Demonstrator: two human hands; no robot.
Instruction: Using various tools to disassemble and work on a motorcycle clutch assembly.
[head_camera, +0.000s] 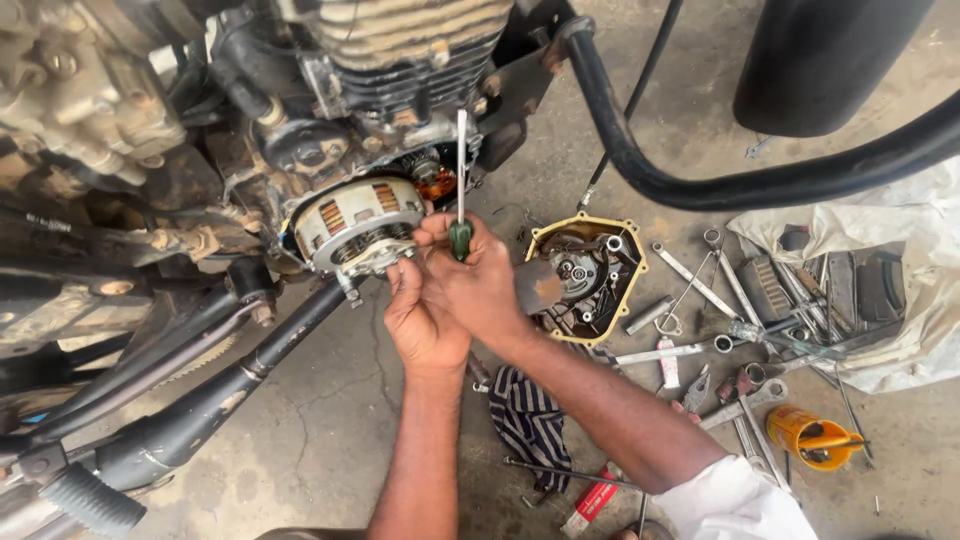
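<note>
Your engine (300, 120) fills the far left, its side cover off and the clutch (358, 225) exposed, ringed with springs and plates. A black pipe (760, 180) sweeps across the far right, and a tyre (830, 55) stands beyond it. On the floor (330, 420) right of your arms lies the yellow-rimmed cover (585, 275), inside up, then a spread of spanners (720, 320) on a pale sheet (920, 250), a striped rag (530, 420) nearer you, and a small orange can (815, 438). Your right hand (475, 275) has its fingers closed round the green handle of a screwdriver (461, 170), shaft pointing up and away beside the clutch; your left hand (420, 315) sits just under it, fingers pinched at the clutch's lower edge on something too small to tell. The risk, as I judge it: the blade could slip off and gouge the plates or jab your left fingers, since both hands crowd one spot. A small part let go here would likely drop and roll among the tools or into the cracks. The floor is bare, cracked concrete, stained and gritty, so dirt could get into the open case. This looks like a workshop in daylight, the bike standing low over you.
</note>
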